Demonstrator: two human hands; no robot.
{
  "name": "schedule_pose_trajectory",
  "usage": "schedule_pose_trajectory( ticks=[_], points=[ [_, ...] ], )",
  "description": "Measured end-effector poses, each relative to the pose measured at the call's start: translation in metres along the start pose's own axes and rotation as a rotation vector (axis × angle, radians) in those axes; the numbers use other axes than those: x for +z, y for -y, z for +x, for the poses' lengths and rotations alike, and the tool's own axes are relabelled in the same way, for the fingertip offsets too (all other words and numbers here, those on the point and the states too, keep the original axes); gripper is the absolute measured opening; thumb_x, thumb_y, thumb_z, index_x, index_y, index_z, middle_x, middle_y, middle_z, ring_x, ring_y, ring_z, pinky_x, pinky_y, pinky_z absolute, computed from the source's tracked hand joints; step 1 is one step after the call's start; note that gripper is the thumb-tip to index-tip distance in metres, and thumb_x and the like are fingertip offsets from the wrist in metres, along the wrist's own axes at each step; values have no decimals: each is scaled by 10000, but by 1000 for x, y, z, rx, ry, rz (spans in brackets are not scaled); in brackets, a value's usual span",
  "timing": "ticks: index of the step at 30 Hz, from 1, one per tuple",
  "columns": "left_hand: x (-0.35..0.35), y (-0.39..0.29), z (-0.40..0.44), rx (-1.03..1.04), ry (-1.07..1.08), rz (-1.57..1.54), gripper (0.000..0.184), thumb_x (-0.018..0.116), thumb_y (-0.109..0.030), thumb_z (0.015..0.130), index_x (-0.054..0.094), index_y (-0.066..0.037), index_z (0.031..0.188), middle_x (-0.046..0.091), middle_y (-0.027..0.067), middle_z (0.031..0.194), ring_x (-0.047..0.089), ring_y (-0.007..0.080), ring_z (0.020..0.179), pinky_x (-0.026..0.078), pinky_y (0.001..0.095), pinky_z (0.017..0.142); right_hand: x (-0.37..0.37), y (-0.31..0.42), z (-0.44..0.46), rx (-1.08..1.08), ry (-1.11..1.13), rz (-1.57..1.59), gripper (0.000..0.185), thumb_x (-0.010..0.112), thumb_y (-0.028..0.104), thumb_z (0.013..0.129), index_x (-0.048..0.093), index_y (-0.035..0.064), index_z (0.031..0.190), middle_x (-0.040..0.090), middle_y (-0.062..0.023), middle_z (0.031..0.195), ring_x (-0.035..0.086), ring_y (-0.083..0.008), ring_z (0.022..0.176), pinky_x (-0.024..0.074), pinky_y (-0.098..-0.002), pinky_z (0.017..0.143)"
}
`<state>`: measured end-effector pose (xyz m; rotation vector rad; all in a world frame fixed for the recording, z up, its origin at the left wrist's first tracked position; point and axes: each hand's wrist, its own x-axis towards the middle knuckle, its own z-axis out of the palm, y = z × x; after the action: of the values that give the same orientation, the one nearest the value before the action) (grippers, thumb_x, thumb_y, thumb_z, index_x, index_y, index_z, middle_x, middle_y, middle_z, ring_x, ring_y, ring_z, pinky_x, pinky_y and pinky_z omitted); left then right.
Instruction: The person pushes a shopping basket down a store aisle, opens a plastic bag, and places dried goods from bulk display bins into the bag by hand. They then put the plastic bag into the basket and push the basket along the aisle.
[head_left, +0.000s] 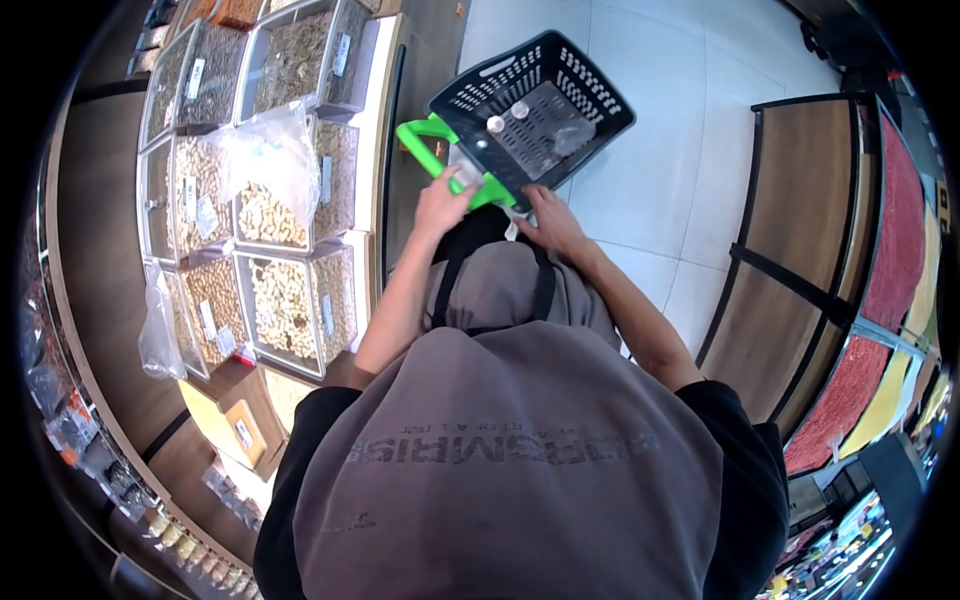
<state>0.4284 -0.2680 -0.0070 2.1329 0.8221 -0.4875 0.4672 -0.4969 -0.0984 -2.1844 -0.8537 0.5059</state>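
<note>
A dark grey shopping basket [590, 95] with a bright green handle [423, 150] is tilted in front of the person's knees. My left hand [441, 207] is closed on the green handle, near its lower end. At the near corner of the basket, my right hand [556, 224] grips the rim, with its thumb beside a small white tag [513, 230]. Inside the basket lie two small white round items [508, 117] and a clear plastic bag [574, 135]. The fingers of both hands are partly hidden by the basket and handle.
Clear bins of peanuts [268, 215] and other dry goods line the left, with a plastic bag [275, 150] over them. A wooden display [800, 210] with red and yellow goods stands at the right. Pale floor tiles [650, 150] lie between.
</note>
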Motion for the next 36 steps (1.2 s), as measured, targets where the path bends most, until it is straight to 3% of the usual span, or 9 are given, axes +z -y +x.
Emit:
schedule_pose_trajectory(
  ticks=[3, 4, 7, 13, 16, 18, 20, 24, 36],
  points=[
    [48, 9, 5, 204, -82, -77, 593, 657, -229, 887, 452, -136, 1435, 722, 183, 915, 740, 242, 765, 577, 361, 703, -11, 16, 18, -51, -57, -44, 667, 694, 326, 823, 455, -22, 1340, 517, -215, 1327, 498, -382, 1228, 416, -455, 1020],
    [45, -9, -9, 201, -49, -49, 620, 654, -292, 868, 435, -132, 1426, 715, 202, 966, 690, 380, 920, 532, 437, 848, -14, 19, 25, -76, -88, -88, 682, 698, 320, 817, 449, -25, 1351, 519, -218, 1325, 502, -381, 1226, 417, -453, 1019],
    [32, -27, -9, 230, 14, -133, 620, 672, -257, 849, 450, -98, 1406, 695, 204, 1009, 674, 390, 938, 521, 459, 850, -19, 26, 46, 50, -23, -137, 572, 693, 296, 811, 510, -11, 1257, 577, -204, 1235, 534, -377, 1165, 447, -457, 960],
    [-6, -26, 46, 562, -430, 198, 543, 756, -148, 722, 610, -73, 1239, 475, 268, 1329, 453, 431, 1266, 442, 459, 966, -48, 15, 91, 110, -173, -251, 288, 706, 221, 761, 609, 2, 920, 648, -184, 828, 621, -380, 811, 490, -493, 724],
    [-23, -33, 76, 712, -465, 431, 575, 744, -201, 726, 596, -43, 1259, 489, 251, 1294, 440, 418, 1275, 413, 458, 1016, -56, 18, 110, 83, -86, -266, 311, 700, 224, 772, 591, -15, 939, 662, -195, 856, 654, -385, 800, 519, -490, 723],
    [-29, -32, 107, 791, -364, 402, 544, 739, -195, 716, 612, -35, 1220, 484, 257, 1333, 467, 411, 1272, 423, 446, 1019, -58, 21, 127, 149, -102, -261, 267, 700, 223, 762, 635, 2, 897, 680, -201, 845, 679, -377, 800, 539, -483, 753],
    [-32, -33, 137, 649, 185, 435, 485, 724, -195, 728, 633, -33, 1176, 472, 254, 1393, 488, 391, 1275, 448, 433, 1003, -58, 18, 143, 362, 108, -393, 214, 680, 241, 761, 695, 41, 833, 694, -202, 819, 692, -368, 792, 552, -469, 757],
    [-34, -63, 183, 485, 532, 677, 308, 673, -217, 733, 710, 28, 916, 669, 284, 1034, 659, 393, 989, 526, 466, 848, -74, 17, 158, 387, 200, -479, 268, 619, 315, 789, 734, 75, 814, 710, -190, 828, 700, -360, 793, 562, -458, 747],
    [-30, -91, 239, 649, 796, 447, 410, 732, -347, 714, 719, -19, 960, 692, 226, 1000, 658, 372, 941, 513, 447, 828, -118, -13, 199, 335, 225, -561, 235, 625, 296, 744, 717, 81, 761, 704, -161, 787, 698, -341, 784, 564, -459, 730]
  ],
)
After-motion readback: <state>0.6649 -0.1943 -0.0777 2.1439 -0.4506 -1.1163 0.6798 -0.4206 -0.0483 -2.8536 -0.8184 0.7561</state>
